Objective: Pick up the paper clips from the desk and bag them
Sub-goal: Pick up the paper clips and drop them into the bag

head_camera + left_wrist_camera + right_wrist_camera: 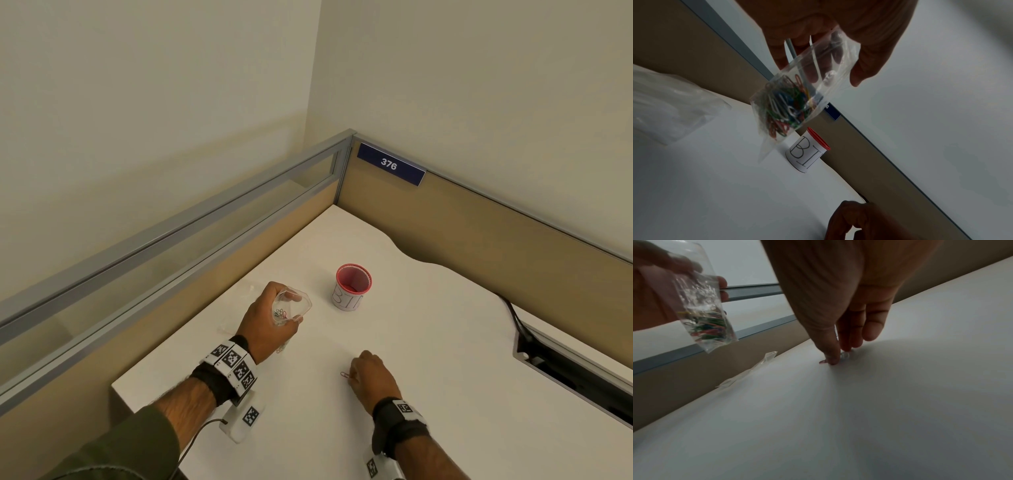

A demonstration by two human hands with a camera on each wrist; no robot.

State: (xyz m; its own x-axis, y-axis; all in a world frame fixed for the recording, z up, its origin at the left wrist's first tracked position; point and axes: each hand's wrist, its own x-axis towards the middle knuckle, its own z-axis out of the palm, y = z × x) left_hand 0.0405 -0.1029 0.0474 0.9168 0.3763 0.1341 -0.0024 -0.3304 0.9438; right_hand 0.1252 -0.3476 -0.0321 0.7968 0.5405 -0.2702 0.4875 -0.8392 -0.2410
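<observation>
My left hand (294, 307) holds a small clear plastic bag (305, 303) up above the white desk (428, 342), its mouth open toward the right. In the left wrist view the bag (789, 104) holds several coloured paper clips, gripped between thumb and fingers (781, 61). My right hand (352, 375) is down on the desk at centre front. Its thumb and fingertips (831, 356) pinch at a red paper clip (344, 374) that pokes out beside the thumb (822, 362). A pale clip (845, 355) lies between thumb and fingers.
A red-rimmed cup labelled BIN (352, 287) stands behind the hands. Spare clear bags (239, 308) lie flat near the left partition. Low partition walls close off the back and left. A cable slot (565, 370) is cut into the desk at right. A white tagged block (245, 419) sits front left.
</observation>
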